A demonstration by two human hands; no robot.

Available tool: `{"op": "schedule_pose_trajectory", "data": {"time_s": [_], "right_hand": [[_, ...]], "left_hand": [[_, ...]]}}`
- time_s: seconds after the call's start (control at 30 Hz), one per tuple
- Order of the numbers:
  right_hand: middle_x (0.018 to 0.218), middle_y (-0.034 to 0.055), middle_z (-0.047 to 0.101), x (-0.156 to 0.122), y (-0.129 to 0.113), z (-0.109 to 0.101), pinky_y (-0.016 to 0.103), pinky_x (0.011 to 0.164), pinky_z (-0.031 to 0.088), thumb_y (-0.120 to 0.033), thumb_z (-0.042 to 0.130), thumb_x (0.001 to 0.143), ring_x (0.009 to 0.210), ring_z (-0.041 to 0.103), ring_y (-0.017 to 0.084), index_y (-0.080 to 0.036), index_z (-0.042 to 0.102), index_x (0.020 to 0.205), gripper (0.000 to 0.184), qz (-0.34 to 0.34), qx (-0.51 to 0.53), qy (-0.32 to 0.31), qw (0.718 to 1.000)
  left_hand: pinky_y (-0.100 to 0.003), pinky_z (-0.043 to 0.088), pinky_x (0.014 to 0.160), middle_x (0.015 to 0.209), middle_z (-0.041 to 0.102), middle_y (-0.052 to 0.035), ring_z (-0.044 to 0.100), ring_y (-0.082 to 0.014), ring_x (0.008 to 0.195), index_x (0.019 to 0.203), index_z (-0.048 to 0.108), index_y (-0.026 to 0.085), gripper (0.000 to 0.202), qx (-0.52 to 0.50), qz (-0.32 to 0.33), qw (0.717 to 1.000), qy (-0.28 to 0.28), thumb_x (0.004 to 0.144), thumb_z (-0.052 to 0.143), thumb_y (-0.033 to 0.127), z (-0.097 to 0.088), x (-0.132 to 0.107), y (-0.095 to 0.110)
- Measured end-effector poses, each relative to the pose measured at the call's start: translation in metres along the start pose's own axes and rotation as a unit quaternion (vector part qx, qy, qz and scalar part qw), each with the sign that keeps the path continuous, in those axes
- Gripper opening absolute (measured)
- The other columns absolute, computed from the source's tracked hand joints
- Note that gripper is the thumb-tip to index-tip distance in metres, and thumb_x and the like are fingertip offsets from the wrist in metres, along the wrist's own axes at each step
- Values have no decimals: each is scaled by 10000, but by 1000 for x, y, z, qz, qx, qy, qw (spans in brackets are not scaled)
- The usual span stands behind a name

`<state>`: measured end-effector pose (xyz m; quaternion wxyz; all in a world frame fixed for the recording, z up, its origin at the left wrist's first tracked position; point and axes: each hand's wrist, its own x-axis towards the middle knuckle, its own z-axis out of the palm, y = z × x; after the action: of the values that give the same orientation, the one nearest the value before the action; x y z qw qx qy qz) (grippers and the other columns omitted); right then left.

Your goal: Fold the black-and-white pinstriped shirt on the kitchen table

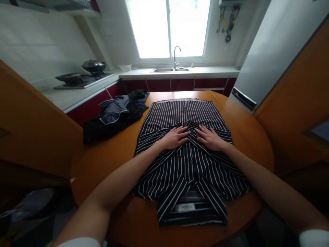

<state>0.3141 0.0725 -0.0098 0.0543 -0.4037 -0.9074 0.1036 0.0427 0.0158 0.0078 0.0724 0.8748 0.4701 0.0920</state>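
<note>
A black shirt with white stripes (pixel 189 164) lies spread out flat, its collar towards me and its hem at the far side. Both sleeves are folded inward across the front, and their cuffs come together near the middle. My left hand (pixel 175 138) rests flat on the left sleeve with its fingers spread. On the other sleeve lies my right hand (pixel 210 139), palm down, fingers stretched out. Neither hand grips the cloth. A white label (pixel 185 207) shows inside the collar.
The shirt is on a round wooden table (pixel 115 154). A pile of dark clothes (pixel 115 113) sits at its left edge. Beyond are a sink (pixel 164 70), a stove with a pan (pixel 70 78) and a lidded wok (pixel 94 65). A fridge (pixel 267 48) stands at the right.
</note>
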Motion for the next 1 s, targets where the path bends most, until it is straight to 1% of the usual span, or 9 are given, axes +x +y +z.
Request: {"op": "schedule_pose_trajectory", "data": {"time_s": [0.07,0.17,0.3,0.4,0.53,0.6,0.7,0.83,1.0], "right_hand": [[1691,101,161,-1,5,-2,592,1243,79,-639,235,1014,1562,98,300,-238,280,1620,728,17,-1,-1,1000],[1695,95,143,-1,13,-3,581,1248,72,-646,221,1010,1562,88,303,-237,275,1622,738,32,1,-2,999],[1698,71,145,-1,19,-2,592,1245,84,-671,203,1002,1561,89,304,-275,263,1624,740,33,6,2,999],[1696,63,159,0,20,-2,591,1246,86,-674,206,1000,1561,92,305,-289,269,1622,734,32,8,1,999],[1698,82,127,-1,18,-4,585,1247,81,-665,211,1003,1561,74,310,-247,277,1622,750,36,9,-5,999],[1698,83,123,-1,18,-4,585,1247,79,-663,213,1003,1562,74,307,-247,277,1622,748,36,11,-7,999],[1697,78,130,-1,18,-4,593,1245,81,-665,212,1002,1563,75,300,-266,269,1623,741,35,11,-5,999],[1698,82,123,-2,18,-4,566,1254,68,-664,218,1002,1563,73,292,-249,225,1635,757,49,12,-3,999],[1698,75,127,-2,19,-5,579,1251,75,-652,217,1004,1561,79,309,-256,232,1634,744,48,14,-4,999]], "left_hand": [[-496,150,1258,1680,249,-12,213,-259,1551,1568,376,362,546,2,3,1000,2,1060,344,557,0,0,0],[-486,147,1261,1679,251,8,220,-257,1549,1568,369,381,540,1,3,1000,5,1058,348,559,1,0,-1],[-482,145,1264,1678,251,10,224,-262,1547,1567,374,378,546,1,2,1000,5,1056,343,567,1,1,-2],[-474,151,1263,1676,258,4,226,-258,1547,1566,379,371,548,4,2,1000,5,1057,338,570,0,1,-1],[-484,152,1261,1674,266,-11,229,-262,1546,1567,381,358,553,7,-2,1000,2,1058,337,569,-1,0,0],[-483,150,1261,1674,265,-16,230,-262,1546,1567,385,350,557,6,0,1000,2,1059,332,571,-2,0,0],[-474,149,1263,1677,259,-7,230,-257,1546,1567,382,356,559,6,3,1000,3,1057,328,579,-1,0,-1],[-469,147,1264,1679,252,8,228,-257,1546,1566,378,372,560,8,1,1000,5,1055,320,593,0,0,-2],[-470,147,1265,1680,248,-6,220,-272,1548,1568,387,344,569,6,2,1000,3,1055,333,584,0,0,-1]]}}
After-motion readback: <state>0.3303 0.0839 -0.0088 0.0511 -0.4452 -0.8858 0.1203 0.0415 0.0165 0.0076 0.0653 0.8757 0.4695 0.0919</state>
